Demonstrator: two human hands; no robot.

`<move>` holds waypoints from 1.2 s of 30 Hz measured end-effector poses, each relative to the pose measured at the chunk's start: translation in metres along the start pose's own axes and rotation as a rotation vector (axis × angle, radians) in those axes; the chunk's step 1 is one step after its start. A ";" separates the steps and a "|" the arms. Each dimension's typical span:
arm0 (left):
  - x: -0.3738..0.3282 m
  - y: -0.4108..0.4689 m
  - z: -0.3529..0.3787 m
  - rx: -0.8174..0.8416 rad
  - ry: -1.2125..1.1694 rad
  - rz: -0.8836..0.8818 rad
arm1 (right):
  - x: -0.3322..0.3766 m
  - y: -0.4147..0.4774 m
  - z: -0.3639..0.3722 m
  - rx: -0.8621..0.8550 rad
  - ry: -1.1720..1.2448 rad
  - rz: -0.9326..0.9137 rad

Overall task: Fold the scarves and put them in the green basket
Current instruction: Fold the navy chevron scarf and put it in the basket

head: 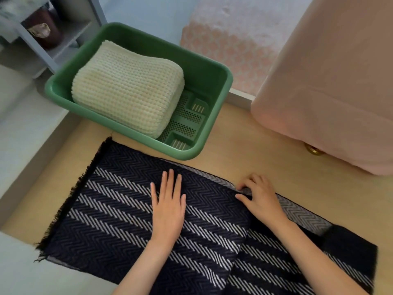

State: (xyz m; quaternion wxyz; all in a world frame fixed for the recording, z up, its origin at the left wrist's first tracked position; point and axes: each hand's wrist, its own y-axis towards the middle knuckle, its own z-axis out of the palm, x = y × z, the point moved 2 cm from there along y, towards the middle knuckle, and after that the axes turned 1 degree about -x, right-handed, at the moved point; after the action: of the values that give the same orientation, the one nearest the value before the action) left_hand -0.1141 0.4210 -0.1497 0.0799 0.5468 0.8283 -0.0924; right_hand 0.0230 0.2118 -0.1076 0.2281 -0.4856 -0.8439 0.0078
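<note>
A dark navy scarf (119,209) with white herringbone stripes lies spread on the light wooden table, its fringed end at the left. My left hand (169,204) presses flat on its middle with straight fingers. My right hand (258,198) pinches the scarf's far edge, where a grey underside shows along the fold. Behind the scarf stands the green basket (214,81), tilted diagonally. A folded cream knitted scarf (127,88) fills the basket's left part, and the perforated bottom shows at the right.
A large pink cloth-covered object (331,81) stands at the table's back right, with a brass knob (312,150) under its hem. A grey shelf unit (53,35) holding a dark pot is at the back left. The table's left edge (38,158) runs diagonally.
</note>
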 end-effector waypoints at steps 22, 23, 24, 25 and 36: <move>-0.011 0.001 0.005 -0.025 -0.017 -0.018 | -0.008 0.016 0.000 -0.094 -0.258 -0.025; -0.011 0.003 0.004 -0.037 -0.024 -0.036 | -0.006 0.019 0.000 -0.074 -0.272 -0.006; -0.011 0.006 0.003 -0.048 -0.033 -0.055 | -0.005 0.021 0.001 -0.050 -0.276 0.015; -0.011 0.008 0.003 -0.057 -0.041 -0.072 | -0.005 0.023 0.000 -0.028 -0.261 0.030; -0.070 -0.009 0.010 0.006 -0.200 0.364 | -0.051 -0.063 -0.011 -0.263 0.385 0.345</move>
State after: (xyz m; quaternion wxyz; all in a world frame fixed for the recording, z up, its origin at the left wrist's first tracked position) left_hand -0.0949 0.3533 -0.1426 0.1755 0.6758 0.7035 -0.1325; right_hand -0.0022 0.1347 -0.1020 0.3145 -0.6400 -0.6837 -0.1553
